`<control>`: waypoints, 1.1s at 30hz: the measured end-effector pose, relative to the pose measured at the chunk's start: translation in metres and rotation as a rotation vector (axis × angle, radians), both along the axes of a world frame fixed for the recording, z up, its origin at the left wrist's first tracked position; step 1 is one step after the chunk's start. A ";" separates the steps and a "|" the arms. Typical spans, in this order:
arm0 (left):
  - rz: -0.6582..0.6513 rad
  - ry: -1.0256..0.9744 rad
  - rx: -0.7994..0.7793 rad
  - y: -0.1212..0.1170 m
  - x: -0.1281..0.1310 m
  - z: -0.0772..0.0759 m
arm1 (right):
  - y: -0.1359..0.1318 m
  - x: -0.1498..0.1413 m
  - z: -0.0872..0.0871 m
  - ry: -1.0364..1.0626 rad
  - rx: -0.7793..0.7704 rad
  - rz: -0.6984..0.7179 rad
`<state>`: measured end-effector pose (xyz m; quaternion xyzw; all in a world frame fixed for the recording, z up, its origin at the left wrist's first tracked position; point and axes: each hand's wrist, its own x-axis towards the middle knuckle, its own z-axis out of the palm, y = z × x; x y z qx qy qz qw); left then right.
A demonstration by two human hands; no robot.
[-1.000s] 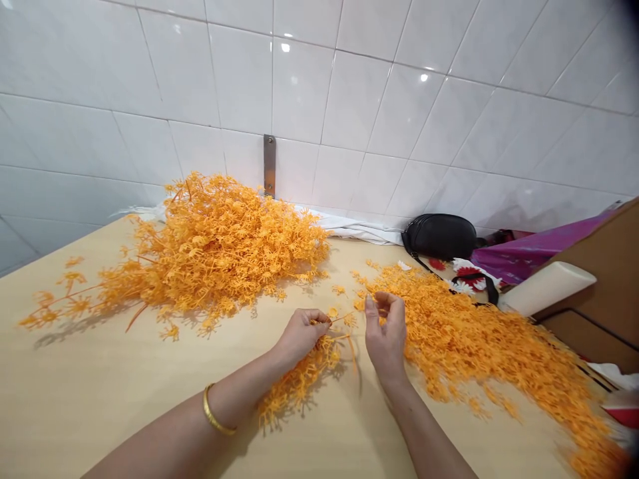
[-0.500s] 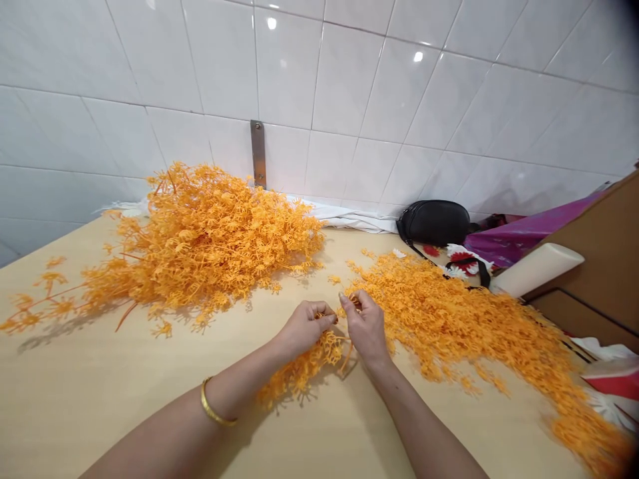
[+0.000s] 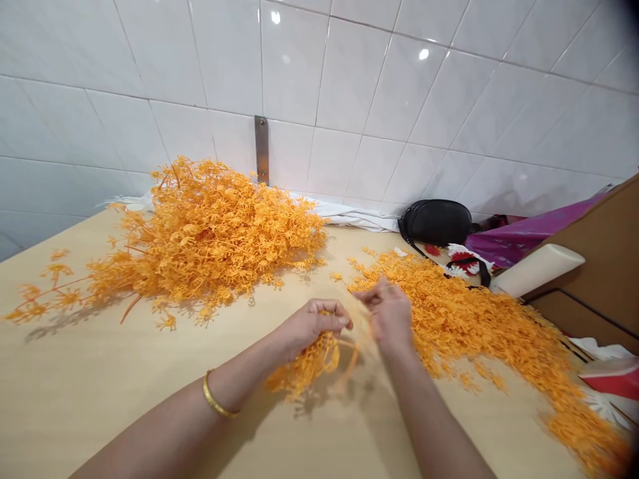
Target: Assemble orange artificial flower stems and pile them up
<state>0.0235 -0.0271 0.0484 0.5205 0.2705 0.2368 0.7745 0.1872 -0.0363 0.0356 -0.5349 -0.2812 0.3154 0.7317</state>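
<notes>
Now, viewed from my remote station, the hands have drawn apart. The left hand (image 3: 317,324) stays curled, gripping a bunch of artificial orange sprigs (image 3: 304,364) that hangs just above the pale wooden surface (image 3: 100,379). The right hand (image 3: 392,314), blurred by motion, has moved away with its fingers pinched; I cannot tell whether they hold a stem. Loose orange sprigs (image 3: 464,326) spread just beyond it, and a larger orange heap (image 3: 210,233) lies to the left.
</notes>
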 end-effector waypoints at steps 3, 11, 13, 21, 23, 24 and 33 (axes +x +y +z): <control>-0.046 0.024 -0.035 0.000 -0.006 -0.008 | -0.008 0.042 0.012 -0.008 0.067 -0.243; 0.338 -0.130 -0.379 0.026 -0.014 -0.026 | -0.023 0.023 -0.011 -0.867 -0.193 -0.012; 0.355 -0.171 -0.483 0.030 -0.019 -0.022 | -0.025 0.004 -0.021 -1.139 -0.153 0.112; 0.358 -0.300 -0.597 0.042 -0.029 -0.022 | 0.001 -0.020 -0.039 -1.762 -0.177 0.464; 0.344 -0.257 -0.583 0.043 -0.028 -0.026 | 0.021 -0.008 -0.040 -1.803 -0.257 0.391; 0.340 -0.229 -0.566 0.043 -0.028 -0.028 | 0.031 0.000 -0.040 -1.822 -0.306 0.342; 0.411 -0.221 -0.410 0.051 -0.023 -0.033 | 0.048 0.052 -0.030 -1.888 -0.492 -0.027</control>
